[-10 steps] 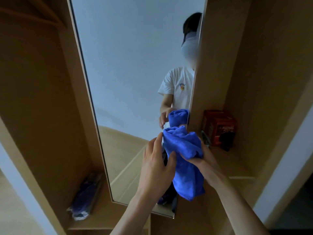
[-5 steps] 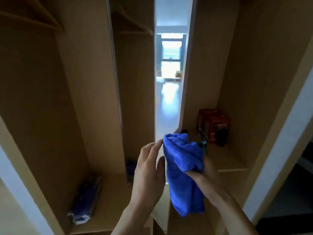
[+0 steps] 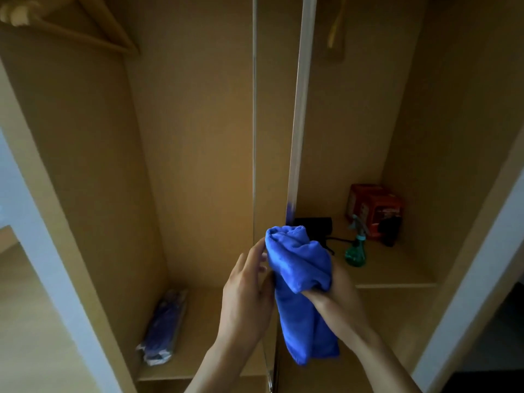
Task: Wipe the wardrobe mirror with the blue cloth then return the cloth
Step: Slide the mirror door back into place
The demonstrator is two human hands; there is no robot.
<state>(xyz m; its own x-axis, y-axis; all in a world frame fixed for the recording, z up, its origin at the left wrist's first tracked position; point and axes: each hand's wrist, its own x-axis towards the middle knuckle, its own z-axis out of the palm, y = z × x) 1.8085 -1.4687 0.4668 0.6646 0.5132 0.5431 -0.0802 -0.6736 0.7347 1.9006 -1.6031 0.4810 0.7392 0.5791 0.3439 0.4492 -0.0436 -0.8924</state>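
Wardrobe (image 3: 198, 137): open, shelves either side | mirror (image 3: 301, 109): edge-on, centre | blue cloth (image 3: 297, 268): bunched before mirror's lower edge, tail hanging | right hand (image 3: 334, 296): fingers curled round cloth | left hand (image 3: 246, 296): fingers straight, touching cloth | spray bottle (image 3: 355, 251): right shelf; risk, trailing tail may topple it.

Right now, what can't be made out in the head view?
Head view, all of these:
Mirror: seen edge-on, its face not visible, so cleanliness unknown.
Right hand: fingers mostly hidden by the blue cloth it grips.
Black object: partly behind the cloth, dim.
Red box: print too small.
Wrapped package: contents blurred.
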